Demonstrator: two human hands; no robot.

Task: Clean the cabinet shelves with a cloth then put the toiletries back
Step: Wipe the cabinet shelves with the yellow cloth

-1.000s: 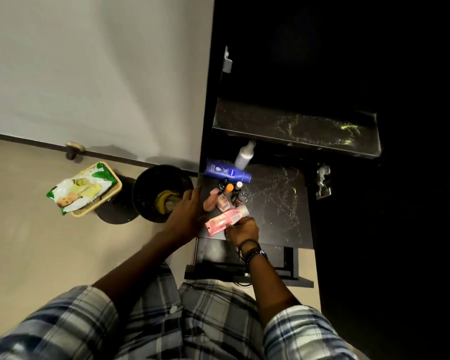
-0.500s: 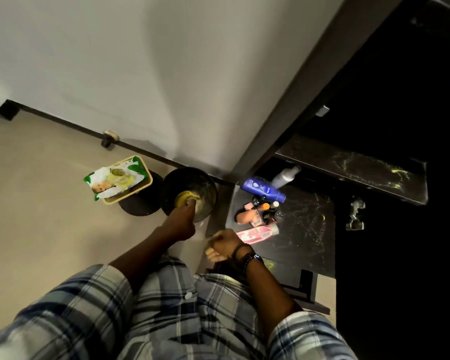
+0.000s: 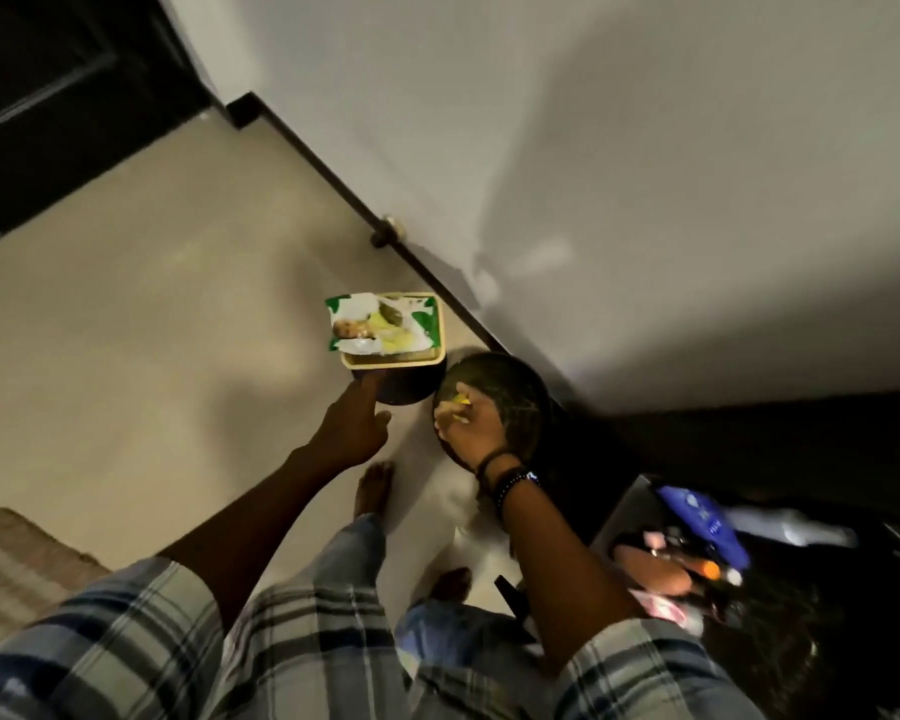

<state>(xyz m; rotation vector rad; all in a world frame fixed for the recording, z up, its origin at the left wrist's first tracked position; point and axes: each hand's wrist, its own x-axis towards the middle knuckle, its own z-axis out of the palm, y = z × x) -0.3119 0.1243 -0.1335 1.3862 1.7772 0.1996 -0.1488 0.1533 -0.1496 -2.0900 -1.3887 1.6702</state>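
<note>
My right hand (image 3: 471, 426) reaches into a dark round bowl (image 3: 515, 402) on the floor, its fingers closed on a yellow cloth (image 3: 459, 404), of which only a small part shows. My left hand (image 3: 354, 431) is stretched out with fingers apart, its fingertips at the dark round base (image 3: 411, 389) under a yellow tray. The toiletries lie blurred on the dark cabinet shelf (image 3: 780, 605) at the lower right. Among them are a blue bottle (image 3: 707, 527), a white bottle (image 3: 793, 528), a peach tube (image 3: 655, 563) and a pink box (image 3: 663, 610).
The yellow tray (image 3: 393, 358) carries a green and white wipes packet (image 3: 380, 330) beside the bowl. A dark skirting (image 3: 333, 163) with a door stop (image 3: 385, 232) runs along the white wall. My bare feet stand on the beige floor; a striped mat (image 3: 17, 569) lies at the lower left.
The view has swung left, away from the cabinet. My right hand left the shelf and went into the bowl onto the yellow cloth. My left hand moved from the bowl toward the tray's base.
</note>
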